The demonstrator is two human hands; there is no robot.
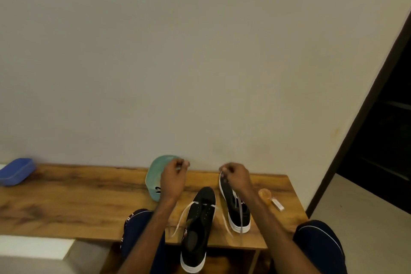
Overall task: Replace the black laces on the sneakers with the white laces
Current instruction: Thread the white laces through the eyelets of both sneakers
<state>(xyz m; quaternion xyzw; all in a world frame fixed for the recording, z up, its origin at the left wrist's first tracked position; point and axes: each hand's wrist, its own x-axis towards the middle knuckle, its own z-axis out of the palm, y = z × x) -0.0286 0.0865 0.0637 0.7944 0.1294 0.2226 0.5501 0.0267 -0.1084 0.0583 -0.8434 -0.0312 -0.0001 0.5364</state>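
The table (77, 202) is filling the lower half of the view, and the two sneakers are sitting on it at about 5 o'clock. The near sneaker (198, 236) is hanging its heel off the front edge, and the far sneaker (233, 209) is lying just beside it at 2 o'clock. A tub (153, 176) is standing against the wall at 11 o'clock from the pair, with a box (16, 171) well apart at the table's 9 o'clock end. The left hand (173, 182) is hovering in front of the tub and the right hand (236, 177) over the far sneaker's toe. Both are showing curled, pinching fingers, though I cannot tell what either is gripping. A white lace (181, 218) is crossing the near sneaker's lowest eyelets, its ends trailing loose to 7 and 5 o'clock. A pale strand (241, 218) is dropping from below the right wrist across the far sneaker (likely the second lace). No black lace is showing, so the stripping looks done. The threading is barely starting, with nearly every eyelet on both sneakers waiting. A cup (264, 193) is sitting at 3 o'clock.
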